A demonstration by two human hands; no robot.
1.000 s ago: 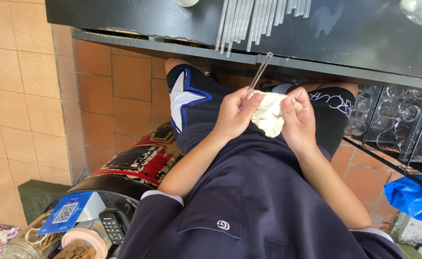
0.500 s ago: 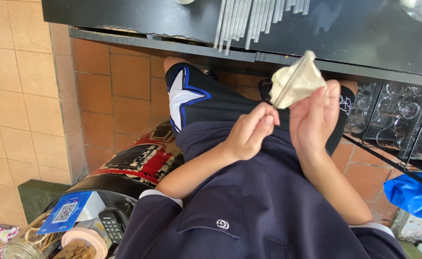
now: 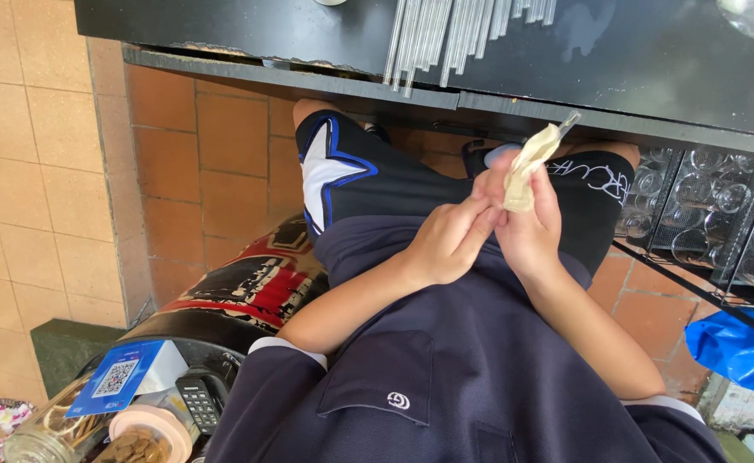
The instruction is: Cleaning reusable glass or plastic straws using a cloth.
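Cloth (image 3: pixel 527 170): pale cream, soft, rolled into a narrow creased wad, held upright over the lap. A thin clear straw (image 3: pixel 568 123) stuck out at its top. Right hand (image 3: pixel 527 225) was closed round the cloth. Left hand (image 3: pixel 447 243) held nothing, fingers half curled, tips touching the right hand. Above, clear straws (image 3: pixel 446 34) lay on a glossy black counter (image 3: pixel 651 60). Glasses (image 3: pixel 694 206) sat behind wire mesh at right.
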